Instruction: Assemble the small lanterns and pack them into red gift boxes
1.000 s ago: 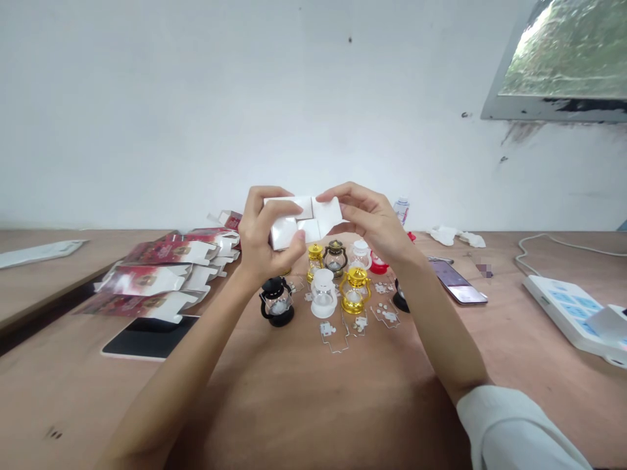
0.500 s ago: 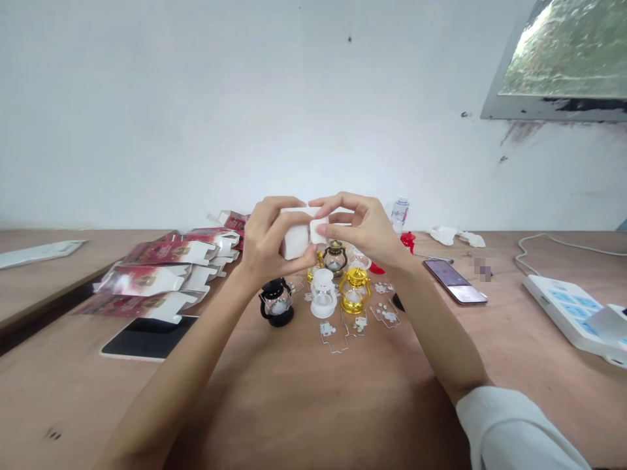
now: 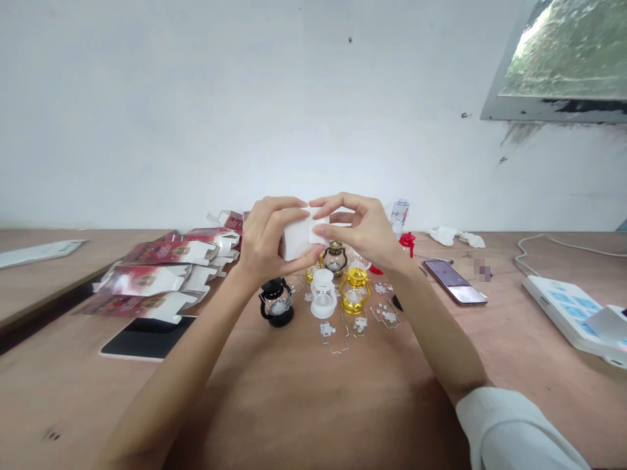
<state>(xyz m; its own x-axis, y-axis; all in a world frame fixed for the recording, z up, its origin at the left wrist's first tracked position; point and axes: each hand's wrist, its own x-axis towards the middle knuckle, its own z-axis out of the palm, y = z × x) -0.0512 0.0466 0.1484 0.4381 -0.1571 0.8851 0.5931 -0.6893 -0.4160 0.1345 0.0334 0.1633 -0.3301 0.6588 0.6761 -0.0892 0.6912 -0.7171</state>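
A small white carton [image 3: 295, 237] is held up above the table between both hands. My left hand [image 3: 259, 240] wraps its left side, thumb below and fingers over the top. My right hand [image 3: 366, 228] pinches the carton's right end, its thumb pressing on the white end flap [image 3: 319, 237]. What the carton contains is hidden. Below and behind it stand miniature lanterns: a black lantern [image 3: 277, 307], a white lantern [image 3: 323, 297], a gold lantern [image 3: 354, 294] and a bronze-coloured lantern [image 3: 336, 261], partly covered by my hands.
Bent wires with small white pieces [image 3: 327, 329] lie before the lanterns. Flattened red-and-white boxes [image 3: 151, 279] are stacked at left, beside a dark tablet-like slab [image 3: 142, 338]. To the right are a red lantern [image 3: 407, 243], a bottle [image 3: 400, 214], a phone [image 3: 454, 282] and a power strip [image 3: 568, 310].
The flap at the carton's right end now sits closer against the carton under my right thumb. The carton has tilted slightly; both hands stay in nearly the same place.
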